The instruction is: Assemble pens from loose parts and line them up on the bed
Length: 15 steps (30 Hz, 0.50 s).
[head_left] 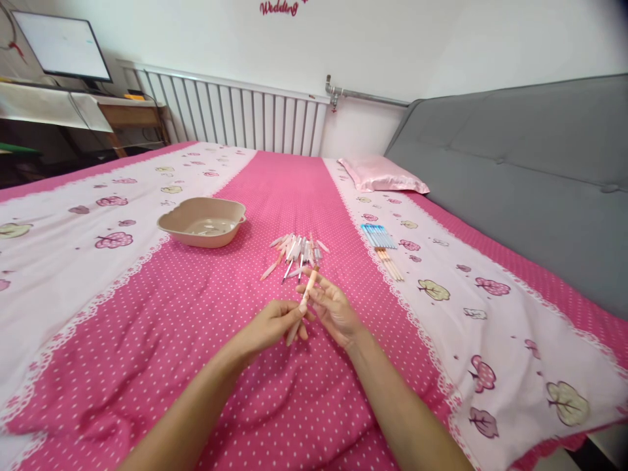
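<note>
A peach-coloured pen (309, 286) is held between my two hands, tilted with its brown end up. My left hand (275, 322) pinches its lower end, and a pale translucent pen piece (293, 332) sticks out below those fingers. The fingers of my right hand (335, 310) are closed round the upper part of the pen. Just beyond my hands lies a loose pile of pen parts (299, 250), with pink and clear barrels and white refills. Off to the right, blue pens (377, 236) lie side by side in a row, with several peach pens (390, 263) nearer me.
A beige plastic basin (203, 226) stands left of the pile on the pink dotted bedspread (161, 340). A pink pillow (385, 174) lies at the far right by the grey headboard (520, 144). At the back are a white radiator (235, 111) and a monitor (61, 46) on a desk.
</note>
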Motion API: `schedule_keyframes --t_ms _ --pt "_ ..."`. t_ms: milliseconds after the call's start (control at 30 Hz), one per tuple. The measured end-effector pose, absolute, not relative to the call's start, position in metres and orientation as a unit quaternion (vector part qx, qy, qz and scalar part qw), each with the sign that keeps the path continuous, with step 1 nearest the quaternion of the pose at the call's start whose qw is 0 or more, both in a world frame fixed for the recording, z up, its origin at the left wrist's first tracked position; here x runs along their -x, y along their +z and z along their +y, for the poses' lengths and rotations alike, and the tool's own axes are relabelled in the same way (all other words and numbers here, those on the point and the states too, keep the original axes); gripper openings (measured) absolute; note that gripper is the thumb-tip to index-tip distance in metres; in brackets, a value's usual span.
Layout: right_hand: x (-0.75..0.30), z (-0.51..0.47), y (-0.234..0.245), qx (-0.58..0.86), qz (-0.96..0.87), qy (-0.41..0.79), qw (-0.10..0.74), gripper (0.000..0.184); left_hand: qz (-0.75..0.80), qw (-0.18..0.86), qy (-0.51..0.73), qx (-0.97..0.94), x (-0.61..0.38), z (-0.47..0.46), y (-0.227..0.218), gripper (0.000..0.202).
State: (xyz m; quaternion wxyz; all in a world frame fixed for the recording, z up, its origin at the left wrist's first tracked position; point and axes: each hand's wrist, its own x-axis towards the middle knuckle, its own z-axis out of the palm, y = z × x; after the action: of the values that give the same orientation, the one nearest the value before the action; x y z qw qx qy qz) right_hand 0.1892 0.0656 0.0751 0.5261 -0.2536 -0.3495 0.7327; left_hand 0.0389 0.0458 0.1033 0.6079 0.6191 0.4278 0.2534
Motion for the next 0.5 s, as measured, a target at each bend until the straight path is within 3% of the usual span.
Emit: schedule_keyframes --t_ms 500 --pt "-0.1874 0.0690 0.0682 0.305 -0.353 0.700 0.540 0.054 0.432 0.590 0.247 -0.636 -0.0404 0.0450 0.1022 0.039"
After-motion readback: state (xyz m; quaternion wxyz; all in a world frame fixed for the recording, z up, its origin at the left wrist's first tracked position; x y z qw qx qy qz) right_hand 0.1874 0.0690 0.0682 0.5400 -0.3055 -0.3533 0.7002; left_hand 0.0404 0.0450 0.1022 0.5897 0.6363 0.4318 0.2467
